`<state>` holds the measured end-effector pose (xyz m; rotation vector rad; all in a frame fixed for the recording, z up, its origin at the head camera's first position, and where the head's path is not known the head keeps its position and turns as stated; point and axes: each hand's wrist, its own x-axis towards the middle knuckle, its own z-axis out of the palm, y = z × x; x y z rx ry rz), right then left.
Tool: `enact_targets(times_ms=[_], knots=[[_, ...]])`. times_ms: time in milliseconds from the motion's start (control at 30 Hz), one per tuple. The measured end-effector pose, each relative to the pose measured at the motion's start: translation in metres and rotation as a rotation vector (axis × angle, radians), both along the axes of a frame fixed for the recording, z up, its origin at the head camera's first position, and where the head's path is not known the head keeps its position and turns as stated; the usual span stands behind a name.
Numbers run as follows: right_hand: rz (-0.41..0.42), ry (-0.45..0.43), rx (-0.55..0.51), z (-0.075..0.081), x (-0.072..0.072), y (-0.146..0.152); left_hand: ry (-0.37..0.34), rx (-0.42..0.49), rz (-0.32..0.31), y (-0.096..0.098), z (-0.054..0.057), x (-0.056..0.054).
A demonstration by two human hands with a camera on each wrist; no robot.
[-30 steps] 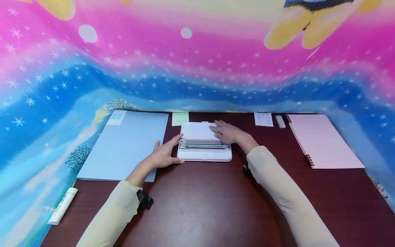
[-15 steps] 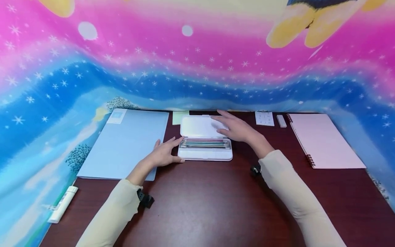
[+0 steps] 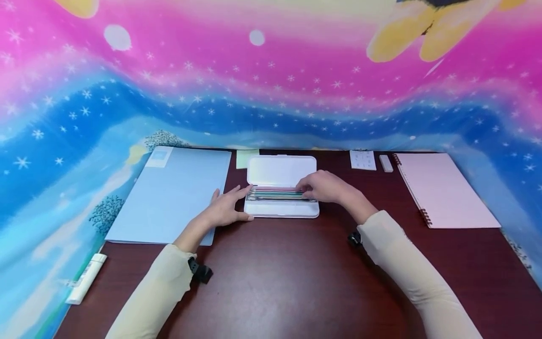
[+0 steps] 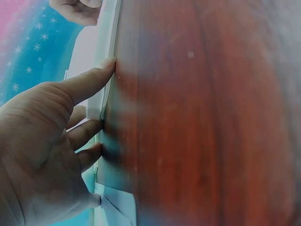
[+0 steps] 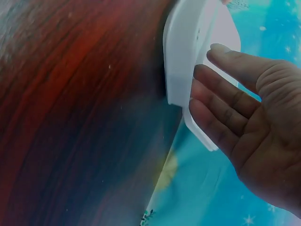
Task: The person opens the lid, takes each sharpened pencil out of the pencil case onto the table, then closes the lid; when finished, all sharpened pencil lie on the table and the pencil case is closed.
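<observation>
A white pencil case [image 3: 279, 210] lies with its lid [image 3: 279, 170] raised and tilted back in the head view. Several coloured pencils [image 3: 275, 194] lie side by side inside it. My left hand [image 3: 222, 208] rests at the case's left end, fingers spread, the thumb at its front corner; the left wrist view shows that thumb [image 4: 91, 82] against the case's edge. My right hand [image 3: 326, 187] reaches over the right end of the pencils, fingertips down among them. In the right wrist view its thumb and fingers [image 5: 225, 94] are slightly bent at the case, with no pencil visible between them.
A blue folder [image 3: 169, 197] lies under and left of my left hand, a glue stick [image 3: 86, 279] nearer me. Behind the case is a green sticky note [image 3: 247, 158]. Farther right are a small printed paper [image 3: 362, 160], a white eraser [image 3: 386, 163] and a pink spiral notebook [image 3: 450, 193].
The lid has swung farther back. My right hand has left the lid and come down onto the right end of the pencils. My left hand has stayed at the case's left end.
</observation>
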<state>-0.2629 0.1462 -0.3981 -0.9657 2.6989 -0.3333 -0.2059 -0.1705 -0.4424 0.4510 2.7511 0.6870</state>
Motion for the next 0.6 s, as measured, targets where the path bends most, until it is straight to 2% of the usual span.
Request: enact_targets(times_ms=[200, 433, 600], knots=[[0.018, 0.039, 0.057, -0.002, 0.001, -0.007, 0.012, -0.004, -0.006, 0.001, 0.001, -0.003], [0.051, 0.124, 0.054, -0.011, 0.002, -0.012, 0.02, 0.005, -0.002, 0.001, 0.0, 0.001], [0.025, 0.112, 0.043, -0.008, 0.006, -0.01, 0.016, -0.001, -0.002, -0.001, 0.0, 0.002]])
